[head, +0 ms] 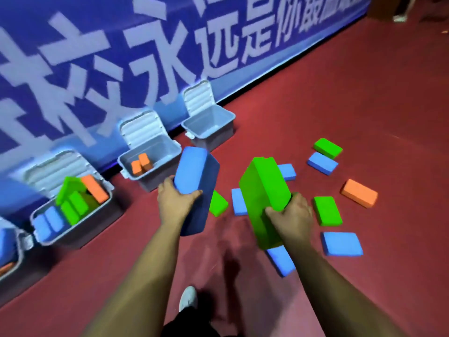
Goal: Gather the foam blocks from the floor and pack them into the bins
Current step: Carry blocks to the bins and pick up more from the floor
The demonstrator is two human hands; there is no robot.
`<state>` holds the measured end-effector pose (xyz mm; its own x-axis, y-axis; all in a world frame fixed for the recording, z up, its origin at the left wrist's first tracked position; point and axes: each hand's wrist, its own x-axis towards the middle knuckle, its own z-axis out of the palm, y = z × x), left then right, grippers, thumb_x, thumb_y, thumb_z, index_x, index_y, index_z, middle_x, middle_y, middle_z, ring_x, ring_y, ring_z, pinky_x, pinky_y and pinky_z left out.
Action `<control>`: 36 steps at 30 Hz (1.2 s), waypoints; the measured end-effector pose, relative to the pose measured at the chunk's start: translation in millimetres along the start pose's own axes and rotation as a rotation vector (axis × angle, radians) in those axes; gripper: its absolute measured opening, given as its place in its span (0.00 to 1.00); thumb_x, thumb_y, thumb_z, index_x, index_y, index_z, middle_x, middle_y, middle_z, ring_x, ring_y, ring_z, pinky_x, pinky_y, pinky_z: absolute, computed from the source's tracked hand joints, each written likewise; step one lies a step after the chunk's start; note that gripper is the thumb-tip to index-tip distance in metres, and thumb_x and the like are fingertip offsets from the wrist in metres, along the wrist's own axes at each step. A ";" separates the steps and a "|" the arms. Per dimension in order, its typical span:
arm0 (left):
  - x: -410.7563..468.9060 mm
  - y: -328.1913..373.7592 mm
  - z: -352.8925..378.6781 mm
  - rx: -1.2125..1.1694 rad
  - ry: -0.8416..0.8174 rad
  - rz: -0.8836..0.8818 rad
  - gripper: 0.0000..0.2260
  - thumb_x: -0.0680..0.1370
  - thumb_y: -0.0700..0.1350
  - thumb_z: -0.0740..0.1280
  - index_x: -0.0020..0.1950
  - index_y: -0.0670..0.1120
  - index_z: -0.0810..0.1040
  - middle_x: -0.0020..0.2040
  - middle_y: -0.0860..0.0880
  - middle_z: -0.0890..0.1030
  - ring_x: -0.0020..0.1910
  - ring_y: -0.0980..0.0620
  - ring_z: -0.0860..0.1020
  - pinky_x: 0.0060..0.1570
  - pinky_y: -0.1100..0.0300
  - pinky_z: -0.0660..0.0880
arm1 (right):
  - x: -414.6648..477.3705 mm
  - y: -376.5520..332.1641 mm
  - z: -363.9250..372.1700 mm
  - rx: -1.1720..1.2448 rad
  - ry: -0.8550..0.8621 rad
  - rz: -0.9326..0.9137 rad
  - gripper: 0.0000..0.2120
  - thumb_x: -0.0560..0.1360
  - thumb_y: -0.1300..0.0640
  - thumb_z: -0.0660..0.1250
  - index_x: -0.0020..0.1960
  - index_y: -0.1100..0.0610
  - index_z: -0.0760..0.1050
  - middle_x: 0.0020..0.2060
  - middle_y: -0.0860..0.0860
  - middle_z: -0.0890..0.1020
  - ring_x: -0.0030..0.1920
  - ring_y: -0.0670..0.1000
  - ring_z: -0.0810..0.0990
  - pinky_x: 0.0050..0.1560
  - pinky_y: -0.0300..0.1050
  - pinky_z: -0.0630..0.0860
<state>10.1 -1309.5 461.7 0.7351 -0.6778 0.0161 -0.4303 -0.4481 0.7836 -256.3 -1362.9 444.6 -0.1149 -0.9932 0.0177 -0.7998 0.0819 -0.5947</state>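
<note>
A white shoe [188, 297] stands on the red floor [364, 93] at its near edge. Two bare forearms reach forward above it. The left hand [178, 200] grips a blue foam block [196, 186] by its lower end, fingers curled round it. The right hand [289, 215] grips a green foam block [264, 198], possibly two pressed together; the blur hides any seam.

Beyond and to the right, loose blocks [341, 243] in blue, green and orange lie scattered mid-floor. Along the floor's far edge, open grey bins stand in a row with their lids tipped back:
- The left bin [80, 237] holds blue, green and orange blocks on end.
- The middle bin [155, 181] holds a few orange ones.
- The far bin [211, 139] looks empty.

To pack well, each block probably wants lowering in on edge, snug against its neighbours — not dropped flat — and the emptier bins offer more room.

Behind the bins hangs a blue banner [73, 32] with large white Chinese characters. "永远是" can be read; the rest is too blurred.
</note>
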 end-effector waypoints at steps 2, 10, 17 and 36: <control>5.5 -20.2 -35.4 -0.016 0.099 -0.066 0.34 0.59 0.54 0.80 0.61 0.44 0.75 0.56 0.43 0.78 0.53 0.42 0.77 0.53 0.48 0.76 | -1.0 -33.3 19.3 0.016 -0.046 -0.078 0.31 0.64 0.44 0.75 0.58 0.62 0.72 0.54 0.62 0.78 0.56 0.65 0.76 0.57 0.55 0.72; 28.5 -112.8 -138.4 -0.054 0.297 -0.308 0.37 0.55 0.57 0.75 0.61 0.45 0.75 0.57 0.45 0.77 0.53 0.42 0.77 0.54 0.46 0.76 | -29.1 -151.4 96.9 -0.002 -0.174 -0.286 0.33 0.65 0.43 0.75 0.61 0.62 0.71 0.56 0.62 0.78 0.59 0.64 0.75 0.60 0.55 0.71; 101.3 -169.4 -177.7 -0.103 0.321 -0.349 0.38 0.53 0.61 0.74 0.59 0.46 0.75 0.54 0.46 0.78 0.51 0.43 0.77 0.52 0.45 0.77 | -27.1 -232.9 155.8 -0.040 -0.171 -0.359 0.33 0.65 0.42 0.74 0.62 0.60 0.71 0.58 0.60 0.77 0.60 0.64 0.74 0.59 0.56 0.71; 381.3 -201.5 -166.9 -0.104 0.183 -0.307 0.35 0.62 0.49 0.81 0.66 0.44 0.73 0.61 0.43 0.75 0.58 0.42 0.75 0.57 0.50 0.73 | 105.9 -375.9 313.4 -0.152 -0.147 -0.244 0.29 0.65 0.42 0.74 0.56 0.60 0.71 0.53 0.60 0.78 0.56 0.64 0.75 0.55 0.56 0.73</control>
<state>464.6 -1380.3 413.6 0.9072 -0.4016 -0.1257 -0.1272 -0.5464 0.8278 216.9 -1524.8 418.0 0.1689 -0.9854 0.0220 -0.8732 -0.1599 -0.4604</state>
